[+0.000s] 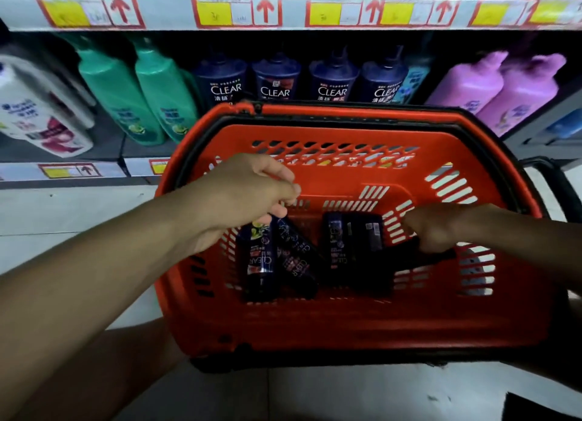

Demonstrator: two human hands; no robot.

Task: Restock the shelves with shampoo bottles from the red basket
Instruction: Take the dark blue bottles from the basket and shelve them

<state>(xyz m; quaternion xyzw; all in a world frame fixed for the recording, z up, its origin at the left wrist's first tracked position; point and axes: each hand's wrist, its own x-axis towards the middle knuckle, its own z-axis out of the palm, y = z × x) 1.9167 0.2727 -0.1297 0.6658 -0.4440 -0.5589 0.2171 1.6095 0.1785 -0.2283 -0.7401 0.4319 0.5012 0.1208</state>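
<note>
Lying in the red basket [346, 319] are dark Clear shampoo bottles [261, 260]; the left hand [248, 197] pinches the top of one, while the right hand [437, 228] grips the basket's black handle [441, 256] before the shelf [138, 165].

Head view, down, close over basket [346, 319]

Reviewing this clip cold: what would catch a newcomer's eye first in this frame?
The red basket fills the centre, with dark Clear shampoo bottles lying in its bottom. The left hand reaches in over one bottle's top, while the right hand has its grip on the black handle. Behind, the shelf holds green bottles, dark blue bottles and purple bottles.
</note>
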